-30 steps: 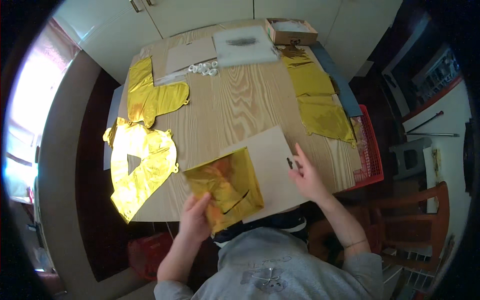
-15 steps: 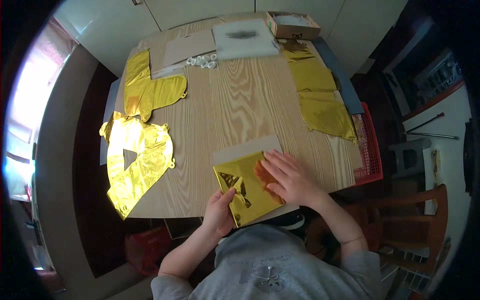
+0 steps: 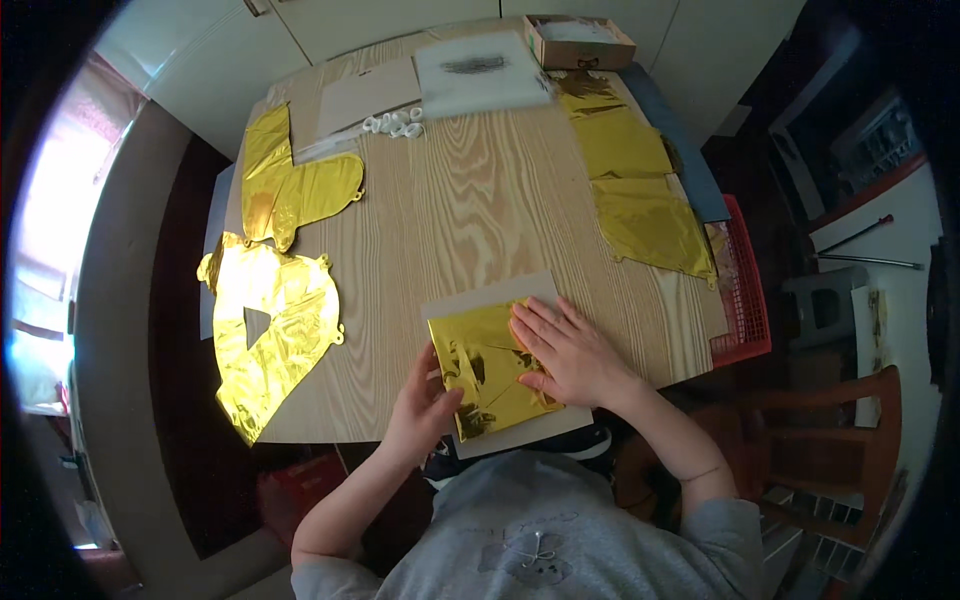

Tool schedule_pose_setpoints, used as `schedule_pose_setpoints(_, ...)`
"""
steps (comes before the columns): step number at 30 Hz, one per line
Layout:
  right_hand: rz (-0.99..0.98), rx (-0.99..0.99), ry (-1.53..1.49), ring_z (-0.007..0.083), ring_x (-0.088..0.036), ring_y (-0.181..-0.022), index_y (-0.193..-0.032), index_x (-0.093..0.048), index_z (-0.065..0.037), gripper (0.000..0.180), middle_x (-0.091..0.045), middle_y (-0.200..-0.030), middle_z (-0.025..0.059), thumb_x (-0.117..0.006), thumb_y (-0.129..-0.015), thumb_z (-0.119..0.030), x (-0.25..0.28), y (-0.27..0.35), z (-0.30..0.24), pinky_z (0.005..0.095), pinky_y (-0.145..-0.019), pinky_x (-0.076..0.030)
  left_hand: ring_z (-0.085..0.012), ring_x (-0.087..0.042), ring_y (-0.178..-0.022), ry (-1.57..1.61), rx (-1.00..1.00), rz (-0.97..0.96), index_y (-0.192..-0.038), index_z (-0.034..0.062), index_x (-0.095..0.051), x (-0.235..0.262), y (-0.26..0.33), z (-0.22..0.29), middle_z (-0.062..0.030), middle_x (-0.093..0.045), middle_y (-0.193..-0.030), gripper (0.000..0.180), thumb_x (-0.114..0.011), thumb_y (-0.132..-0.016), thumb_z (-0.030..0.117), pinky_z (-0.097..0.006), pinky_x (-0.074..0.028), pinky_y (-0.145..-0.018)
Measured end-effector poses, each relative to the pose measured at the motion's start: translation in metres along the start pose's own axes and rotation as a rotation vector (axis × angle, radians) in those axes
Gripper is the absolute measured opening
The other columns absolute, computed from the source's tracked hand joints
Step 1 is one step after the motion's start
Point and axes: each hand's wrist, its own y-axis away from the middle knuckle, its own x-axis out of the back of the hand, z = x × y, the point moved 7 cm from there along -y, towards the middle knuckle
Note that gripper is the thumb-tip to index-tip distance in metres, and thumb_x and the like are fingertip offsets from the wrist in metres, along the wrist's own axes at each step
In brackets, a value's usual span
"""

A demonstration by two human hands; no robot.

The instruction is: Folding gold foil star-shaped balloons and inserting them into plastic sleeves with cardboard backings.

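Note:
A gold foil balloon, folded into a flat square, lies on a pale grey card at the table's near edge. My left hand is at its left side, thumb on the foil's edge and fingers curled along that edge, partly hidden. Flat on the right part of the foil rests my right hand, fingers stretched out. Creases and dark reflections show on the foil between the hands.
Unfolded gold foil balloons lie at the left, one L-shaped and one with a cut-out. Another gold foil piece lies right. Farther back are small white rings, a marked white sheet and a cardboard box. A red basket stands beside the table.
My left thumb has slid off the foil's face to its left edge. The folded balloon has settled squarer on the card. My right hand has moved slightly left across the foil.

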Motion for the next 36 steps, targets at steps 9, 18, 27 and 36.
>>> schedule_pose_setpoints(9,-0.012,-0.007,-0.006,0.0287,-0.028,-0.142,-0.139,-0.043,0.002,0.069,-0.038,-0.149,0.0142,-0.053,-0.091,-0.047,-0.002,-0.002,0.000,0.0476,-0.118,-0.019,-0.0428,-0.038,-0.132,-1.256,-0.639,-0.176,-0.139,-0.0039,-0.040,-0.032,0.017,0.040,-0.0263,-0.040,-0.140,0.075,-0.071,-0.081,0.035,-0.051,-0.035,-0.107)
schedule_pose_setpoints(18,-0.033,0.002,0.035,0.0283,-0.028,-0.142,-0.139,-0.043,0.001,0.072,-0.038,-0.149,0.0135,-0.054,-0.090,-0.050,0.000,-0.002,-0.002,0.0474,-0.117,-0.019,-0.0432,-0.027,-0.140,-1.444,-0.657,-0.230,-0.140,-0.0025,-0.039,-0.032,-0.002,0.024,-0.0277,-0.033,-0.147,0.093,-0.061,-0.079,0.064,-0.057,-0.025,-0.111)
schedule_pose_setpoints(27,-0.107,0.026,-0.007,0.0300,-0.024,-0.143,-0.143,-0.036,0.000,0.094,-0.032,-0.152,0.0148,-0.062,-0.078,-0.062,-0.002,-0.005,0.004,0.0468,-0.118,-0.016,-0.0415,-0.024,-0.142,-1.435,-0.641,-0.303,-0.145,0.0037,-0.035,-0.023,-0.008,0.022,-0.0233,-0.030,-0.150,0.102,-0.065,-0.071,0.067,-0.057,-0.019,-0.113)
schedule_pose_setpoints(36,-0.213,0.017,-0.003,0.0369,-0.017,-0.145,-0.147,-0.026,0.000,0.120,-0.022,-0.154,0.0209,-0.071,-0.061,-0.069,0.002,-0.011,0.010,0.0484,-0.119,-0.012,-0.0430,-0.023,-0.142,-1.452,-0.605,-0.320,-0.147,0.0093,-0.034,-0.020,-0.010,0.022,-0.0230,-0.030,-0.150,0.112,-0.067,-0.061,0.073,-0.056,-0.020,-0.114)
